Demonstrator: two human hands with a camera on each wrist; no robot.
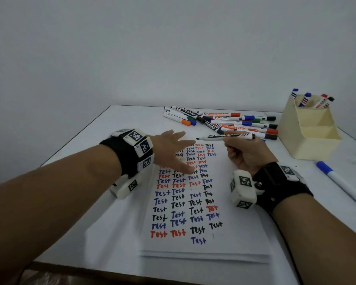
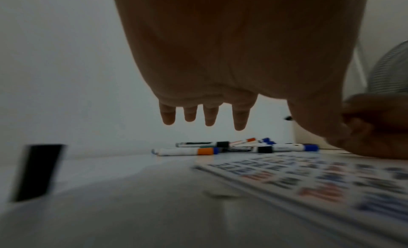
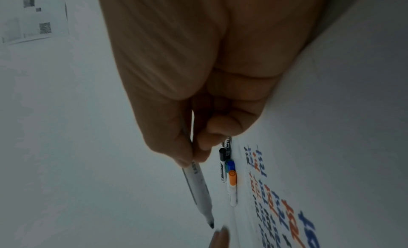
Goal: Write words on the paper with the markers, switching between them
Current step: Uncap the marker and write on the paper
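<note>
A white paper (image 1: 230,233) covered with rows of "Test" in black, blue and red lies on the table. My right hand (image 1: 247,153) grips an uncapped black marker (image 1: 226,137), held level above the paper's top edge with its tip pointing left. The right wrist view shows my right hand (image 3: 198,112) with fingers and thumb curled round the marker's barrel (image 3: 197,187). My left hand (image 1: 173,149) hovers over the paper's upper left, fingers straight and spread, holding nothing. Its fingertips (image 2: 205,117) hang free above the table, close to the marker tip.
A loose pile of capped markers (image 1: 224,120) lies behind the paper. A cream holder (image 1: 308,130) with several markers stands at the back right. A blue-capped marker (image 1: 341,184) lies alone at the right. A blurred dark object (image 2: 37,171) stands left of my left wrist.
</note>
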